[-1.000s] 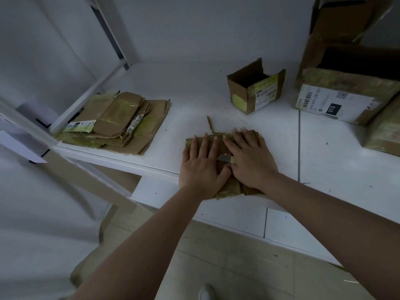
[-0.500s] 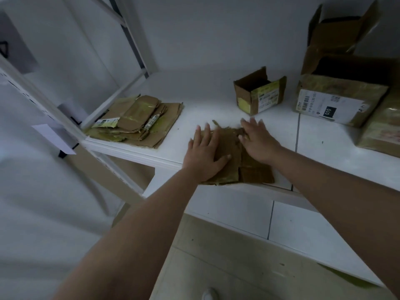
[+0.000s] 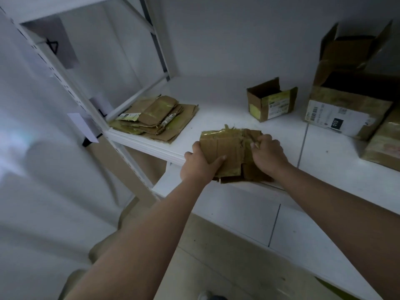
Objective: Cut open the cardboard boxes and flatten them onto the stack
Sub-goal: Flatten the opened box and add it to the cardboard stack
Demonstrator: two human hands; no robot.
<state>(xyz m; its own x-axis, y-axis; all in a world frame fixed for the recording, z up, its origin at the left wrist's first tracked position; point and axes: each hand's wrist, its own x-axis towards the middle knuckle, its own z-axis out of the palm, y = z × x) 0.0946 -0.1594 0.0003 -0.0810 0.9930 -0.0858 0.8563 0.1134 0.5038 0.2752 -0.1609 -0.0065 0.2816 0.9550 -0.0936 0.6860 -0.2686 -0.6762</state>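
Both hands grip one flattened box (image 3: 225, 149) at the shelf's (image 3: 324, 169) front edge: left hand (image 3: 200, 164) fingers curled under its left side, right hand (image 3: 267, 155) fisted on its right. Bare shelf separates it from the stack (image 3: 155, 119) at the left edge and the open small box (image 3: 271, 100) behind.

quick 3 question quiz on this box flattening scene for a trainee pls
1. True or false: both hands grip the flattened box.
2. Where is the stack of flattened cardboard? A) left end of the shelf B) on the floor C) inside the large box
3. How many of the small open box's flaps are folded shut?

Key
1. True: the left hand holds its left edge, thumb on top, and the right hand grips its right side.
2. A, on the white shelf.
3. None; it stands open on top.
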